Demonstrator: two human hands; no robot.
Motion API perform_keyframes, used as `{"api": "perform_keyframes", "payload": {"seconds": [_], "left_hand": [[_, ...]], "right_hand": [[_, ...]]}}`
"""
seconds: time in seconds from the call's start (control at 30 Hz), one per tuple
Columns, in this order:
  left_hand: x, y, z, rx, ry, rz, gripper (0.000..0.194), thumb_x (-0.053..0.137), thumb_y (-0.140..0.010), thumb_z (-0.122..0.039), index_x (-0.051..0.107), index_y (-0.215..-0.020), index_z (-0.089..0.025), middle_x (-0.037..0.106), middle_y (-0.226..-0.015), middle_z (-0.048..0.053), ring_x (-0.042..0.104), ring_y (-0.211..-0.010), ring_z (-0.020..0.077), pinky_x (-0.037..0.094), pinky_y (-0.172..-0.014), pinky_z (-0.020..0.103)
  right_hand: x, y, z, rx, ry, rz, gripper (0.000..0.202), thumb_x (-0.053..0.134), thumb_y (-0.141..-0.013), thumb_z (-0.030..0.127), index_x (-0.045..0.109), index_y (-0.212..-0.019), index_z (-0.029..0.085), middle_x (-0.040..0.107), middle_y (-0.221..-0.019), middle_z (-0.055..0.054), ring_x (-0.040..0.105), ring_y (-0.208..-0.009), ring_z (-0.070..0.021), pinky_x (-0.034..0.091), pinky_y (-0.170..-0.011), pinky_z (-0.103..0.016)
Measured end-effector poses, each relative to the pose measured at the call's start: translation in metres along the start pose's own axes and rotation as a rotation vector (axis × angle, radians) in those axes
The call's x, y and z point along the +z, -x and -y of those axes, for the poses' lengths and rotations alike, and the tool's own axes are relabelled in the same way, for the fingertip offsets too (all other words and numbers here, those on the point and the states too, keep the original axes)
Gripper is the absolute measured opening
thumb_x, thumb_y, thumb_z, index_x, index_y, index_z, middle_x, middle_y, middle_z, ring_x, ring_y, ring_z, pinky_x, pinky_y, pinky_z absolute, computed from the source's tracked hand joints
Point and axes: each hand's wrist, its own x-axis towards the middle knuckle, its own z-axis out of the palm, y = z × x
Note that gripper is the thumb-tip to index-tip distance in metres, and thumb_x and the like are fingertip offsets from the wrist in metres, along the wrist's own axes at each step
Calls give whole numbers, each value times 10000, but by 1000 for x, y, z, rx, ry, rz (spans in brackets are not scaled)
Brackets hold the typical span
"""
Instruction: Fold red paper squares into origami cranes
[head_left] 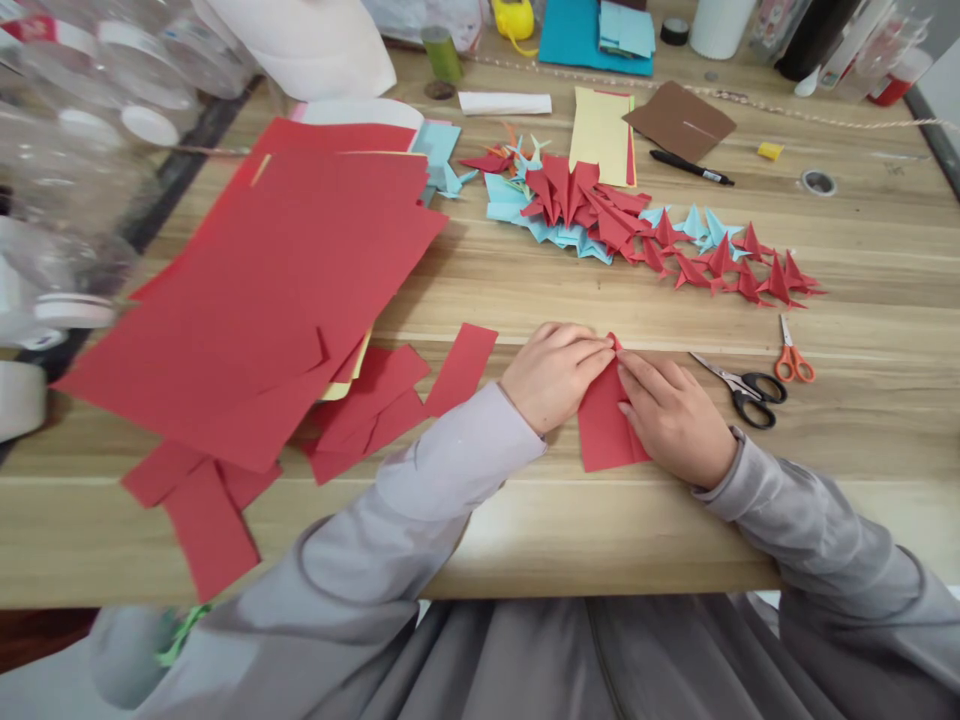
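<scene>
I see the left hand point(555, 372) and the right hand point(679, 418), fingers point(641, 375) closed on the top of the red paper point(604, 438) upon the table point(525, 540), perhaps to keep its fold firm. Black scissors point(744, 382) lie within reach

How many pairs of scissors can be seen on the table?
2: the black-handled scissors beside the right hand, and the orange-handled scissors farther right. Others could be hidden under the red sheets.
</scene>
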Motion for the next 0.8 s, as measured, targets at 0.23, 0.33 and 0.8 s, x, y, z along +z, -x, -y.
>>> {"api": "perform_keyframes", "payload": {"seconds": [0.23,0.33,0.8], "left_hand": [[2,-2,-6,-30,-67,-22,333,409,-910,-190,558,-1200,-121,666,-1097,94,555,-1012,216,420,-829,368],[4,-1,-7,-34,-92,-5,319,413,-912,-208,578,-1177,-146,652,-1117,93,545,-1021,221,413,-833,374],[5,0,-5,-23,-99,20,294,419,-910,-231,609,-1119,-151,645,-1127,81,525,-1042,227,409,-826,377]], "right_hand": [[-1,-1,1,-19,20,7,402,401,-901,202,517,-1246,31,530,-1295,-178,496,-1021,-289,481,-791,-429],[0,-1,0,-31,19,-4,396,406,-899,194,523,-1242,33,537,-1289,-181,510,-1004,-288,491,-782,-439],[-7,3,-13,-39,-188,-137,301,434,-886,183,609,-1113,92,633,-1126,-164,579,-1008,-255,521,-857,-429]]}}
